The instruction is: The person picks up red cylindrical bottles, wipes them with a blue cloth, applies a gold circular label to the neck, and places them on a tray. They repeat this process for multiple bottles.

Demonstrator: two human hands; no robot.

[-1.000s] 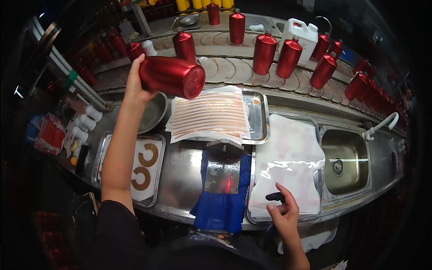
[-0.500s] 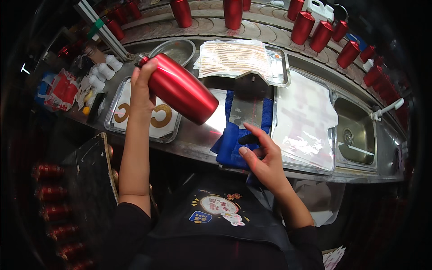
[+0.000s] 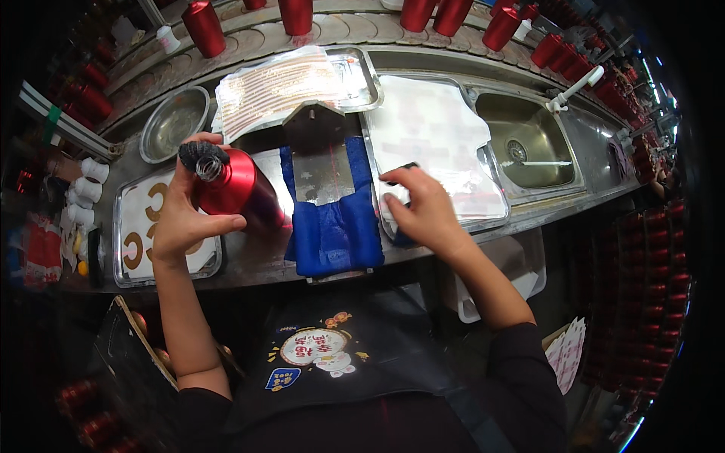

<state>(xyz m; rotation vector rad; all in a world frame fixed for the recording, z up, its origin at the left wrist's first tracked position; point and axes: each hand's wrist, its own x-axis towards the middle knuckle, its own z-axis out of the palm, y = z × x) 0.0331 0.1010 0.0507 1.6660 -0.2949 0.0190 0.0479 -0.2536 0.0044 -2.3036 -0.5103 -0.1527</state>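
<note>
Bottle (image 3: 251, 181), red and clear-necked, sits in my left hand (image 3: 177, 217), just left of the metal stand (image 3: 313, 124) with its blue cloth (image 3: 336, 235); I judge the step to be bringing it to that padded spot, and the next move seems to call for laying it there on its side. My left thumb and fingers spread around the shoulder, pressing from near and far, with the neck leaning left. Whether the base touches the counter (image 3: 260, 253) I cannot tell. My right hand (image 3: 427, 208) is by the near left part of the white sheets (image 3: 423, 128), elbow bent, fingers curled, thumb and forefinger parted, nothing visible between them.
</note>
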